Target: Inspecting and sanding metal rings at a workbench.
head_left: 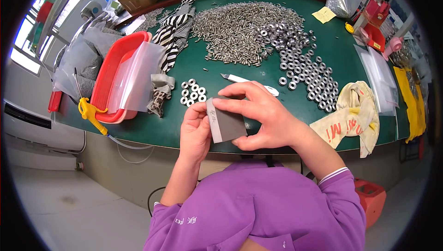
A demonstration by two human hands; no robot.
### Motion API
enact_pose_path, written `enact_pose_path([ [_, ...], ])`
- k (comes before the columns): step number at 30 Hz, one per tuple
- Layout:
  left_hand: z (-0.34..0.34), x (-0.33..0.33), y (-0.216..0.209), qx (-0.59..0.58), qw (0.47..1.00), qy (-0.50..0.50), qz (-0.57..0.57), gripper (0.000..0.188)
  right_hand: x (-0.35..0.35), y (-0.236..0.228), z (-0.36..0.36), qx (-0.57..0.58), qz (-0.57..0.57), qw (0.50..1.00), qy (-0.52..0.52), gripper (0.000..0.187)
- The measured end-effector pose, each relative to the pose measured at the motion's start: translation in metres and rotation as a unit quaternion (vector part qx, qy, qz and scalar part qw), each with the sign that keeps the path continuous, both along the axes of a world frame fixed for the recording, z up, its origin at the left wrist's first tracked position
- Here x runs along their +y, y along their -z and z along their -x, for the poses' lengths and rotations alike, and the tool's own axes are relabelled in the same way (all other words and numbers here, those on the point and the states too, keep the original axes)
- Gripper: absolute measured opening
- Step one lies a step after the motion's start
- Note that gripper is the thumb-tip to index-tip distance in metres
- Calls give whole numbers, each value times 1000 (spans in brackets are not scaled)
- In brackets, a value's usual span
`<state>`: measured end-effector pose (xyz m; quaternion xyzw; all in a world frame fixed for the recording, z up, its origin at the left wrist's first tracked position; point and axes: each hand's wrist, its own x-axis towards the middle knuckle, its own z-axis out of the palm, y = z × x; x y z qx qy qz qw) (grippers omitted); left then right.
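Note:
Between both hands, just above the near table edge, I hold a flat grey rectangular block (232, 122) with a paler side face that bears marks. My left hand (195, 130) grips its left side with curled fingers. My right hand (266, 114) spans the block from the right, thumb low and fingers along the top. Right behind the hands lies a white utility knife (239, 79), partly covered by my right hand. Several metal rings (193, 93) sit in a small group beyond my left hand. A larger spread of metal rings (305, 69) lies to the right.
A heap of small metal pins (240, 31) covers the back of the green table (210, 58). To the left are a red basin (103, 89), a yellow air gun (90, 114) and a striped cloth (173, 36). A stained cream glove (353, 117) lies right, near clear plastic bags (379, 78).

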<state>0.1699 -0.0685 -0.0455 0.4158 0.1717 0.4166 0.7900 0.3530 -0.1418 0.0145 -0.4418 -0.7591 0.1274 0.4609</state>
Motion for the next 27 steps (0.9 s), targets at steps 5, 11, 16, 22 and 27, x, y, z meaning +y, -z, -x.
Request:
enact_pose_path([
  [5, 5, 3, 3, 41, 993, 28, -111, 26, 2, 0, -5, -30, -1, 996, 78, 68],
  [11, 9, 5, -1, -19, 989, 141, -45, 23, 6, 4, -11, -25, 5, 990, 140, 67],
  [16, 6, 5, -14, -82, 978, 163, 97, 20, 2, 8, -11, 33, 49, 969, 240, 63],
  [22, 7, 7, -17, 38, 998, 46, 32, 26, 2, 12, -9, 20, 52, 970, 236, 64],
  [27, 12, 14, -13, -10, 987, 80, 140, 32, 3, 14, -8, 19, 52, 971, 235, 65],
])
